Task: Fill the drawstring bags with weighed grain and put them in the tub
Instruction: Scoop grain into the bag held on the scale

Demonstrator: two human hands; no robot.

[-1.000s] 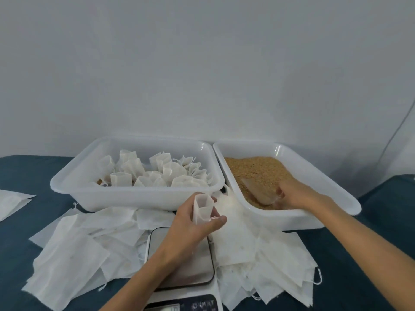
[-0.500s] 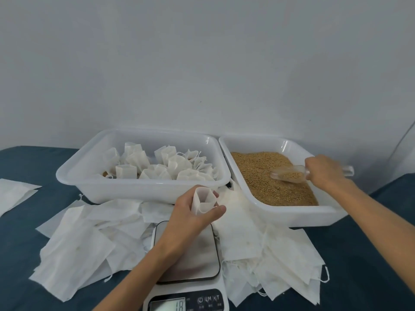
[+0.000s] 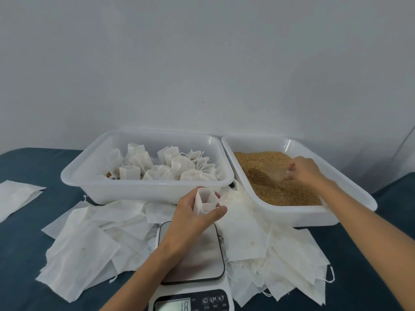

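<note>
Left grip [image 3: 197, 213] is wrapped round a small white non-woven drawstring bag [image 3: 205, 204], thumb on the near side and fingers behind, holding its mouth open and upright just above the far edge of the steel platform of the white digital kitchen scale [image 3: 199, 261], whose display shows a figure that looks like 18. Thin, limp cloth like this probably weighs almost nothing and would fold shut if let go, so I judge the hold belongs near the rim, light and spread, to keep the mouth round for pouring; once filled it should sag, and would be better taken by the neck or cords. Flat empty white bags [image 3: 85, 250] lie heaped on the dark blue table [image 3: 27, 254] on both sides of the scale. Beyond them, the left white plastic tub [image 3: 143, 189] already holds many filled, puckered bags [image 3: 170, 167]. Farther right, the right grip [image 3: 303, 170] is curled round the handle of a clear plastic scoop [image 3: 267, 173], forearm reaching in from the right, the scoop's mouth dipped low into the golden-brown grain [image 3: 285, 191] of the second white tub [image 3: 350, 198]. Loose grain will likely spill readily, so a level carry seems wise.
</note>
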